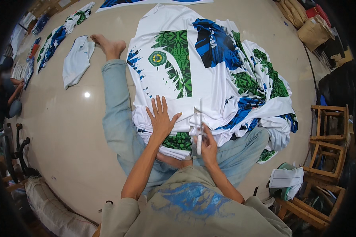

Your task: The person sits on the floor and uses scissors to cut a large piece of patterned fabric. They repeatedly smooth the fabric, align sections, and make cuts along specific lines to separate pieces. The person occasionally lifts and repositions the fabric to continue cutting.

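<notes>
I sit on the floor with printed fabric [174, 55], white with green and blue patterns and a round green emblem, spread between my legs. My left hand [161, 118] lies flat on its white part, fingers spread. Just right of it, my right hand [208, 144] is closed around a pair of scissors [199, 145] with white handles. Their blades point away from me, blurred, at a bunched white edge of the cloth. A dark blue printed piece [215, 43] lies on the fabric's far right side.
A crumpled heap of similar cloth [261, 75] lies to the right. Grey-white [78, 61] and patterned pieces [56, 39] rest at far left. Wooden frames [329, 138] stand at right, a wrapped roll [53, 205] at lower left. Another person [8, 94] is at the left edge.
</notes>
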Available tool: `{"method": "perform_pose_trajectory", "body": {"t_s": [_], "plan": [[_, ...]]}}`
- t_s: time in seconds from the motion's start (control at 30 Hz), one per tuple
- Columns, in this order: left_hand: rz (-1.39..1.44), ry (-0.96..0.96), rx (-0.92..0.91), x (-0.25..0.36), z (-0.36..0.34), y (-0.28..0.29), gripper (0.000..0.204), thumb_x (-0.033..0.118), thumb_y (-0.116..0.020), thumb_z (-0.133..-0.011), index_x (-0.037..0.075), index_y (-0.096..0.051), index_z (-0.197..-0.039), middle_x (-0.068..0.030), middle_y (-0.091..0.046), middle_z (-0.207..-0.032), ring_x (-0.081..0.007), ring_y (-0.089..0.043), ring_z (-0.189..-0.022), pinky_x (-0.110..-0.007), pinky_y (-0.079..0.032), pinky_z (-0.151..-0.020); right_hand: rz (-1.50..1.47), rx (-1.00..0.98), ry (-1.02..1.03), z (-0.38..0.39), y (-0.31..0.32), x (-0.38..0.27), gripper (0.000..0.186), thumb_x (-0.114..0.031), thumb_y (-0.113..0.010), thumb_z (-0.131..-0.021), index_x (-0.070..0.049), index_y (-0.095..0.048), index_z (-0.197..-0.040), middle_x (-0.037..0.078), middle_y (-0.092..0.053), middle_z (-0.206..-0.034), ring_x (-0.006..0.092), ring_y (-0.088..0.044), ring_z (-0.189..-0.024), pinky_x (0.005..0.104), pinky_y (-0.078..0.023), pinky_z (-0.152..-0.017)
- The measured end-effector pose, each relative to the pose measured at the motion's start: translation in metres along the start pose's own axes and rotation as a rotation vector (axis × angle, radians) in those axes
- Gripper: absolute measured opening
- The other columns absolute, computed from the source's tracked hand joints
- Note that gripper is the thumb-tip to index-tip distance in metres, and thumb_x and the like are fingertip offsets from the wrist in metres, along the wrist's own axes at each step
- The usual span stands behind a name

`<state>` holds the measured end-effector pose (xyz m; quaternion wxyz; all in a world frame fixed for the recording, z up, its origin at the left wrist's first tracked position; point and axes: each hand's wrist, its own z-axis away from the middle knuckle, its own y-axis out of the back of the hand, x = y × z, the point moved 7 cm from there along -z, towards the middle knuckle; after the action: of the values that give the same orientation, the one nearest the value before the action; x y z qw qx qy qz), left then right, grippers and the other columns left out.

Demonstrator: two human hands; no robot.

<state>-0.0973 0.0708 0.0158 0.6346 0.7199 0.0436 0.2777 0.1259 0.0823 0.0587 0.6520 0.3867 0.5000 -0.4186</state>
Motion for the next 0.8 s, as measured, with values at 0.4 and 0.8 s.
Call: {"method": "perform_pose_trajectory", "body": {"t_s": [0.4,0.8], "plan": [[0.047,0.152,-0.059,-0.019,0.015,-0.01,0.118,0.076,-0.056,-0.078,-0.002,-0.009,-0.154,-0.0259,-0.001,-0.16,-0.0434,0.005,-0.147,-0.068,0.001,-0.111,-0.523,0.003,-0.472,0.005,-0.019,0.029,0.058,-0.016,-0.069,-0.09,-0.004,-0.047,-0.142,0.002,-0.066,-0.097,0.0071,-0.055,-0.068,0.0214,-0.041,-0.051],[0.069,0.177,-0.088,-0.019,0.016,-0.011,0.121,0.077,-0.057,-0.076,0.0,-0.007,-0.154,-0.0251,0.001,-0.16,-0.0431,0.007,-0.147,-0.068,-0.001,-0.111,-0.539,0.013,-0.409,-0.017,-0.03,0.039,0.058,-0.014,-0.071,-0.089,-0.006,-0.049,-0.141,-0.001,-0.064,-0.084,0.0057,-0.052,-0.058,0.0197,-0.039,-0.046]]}}
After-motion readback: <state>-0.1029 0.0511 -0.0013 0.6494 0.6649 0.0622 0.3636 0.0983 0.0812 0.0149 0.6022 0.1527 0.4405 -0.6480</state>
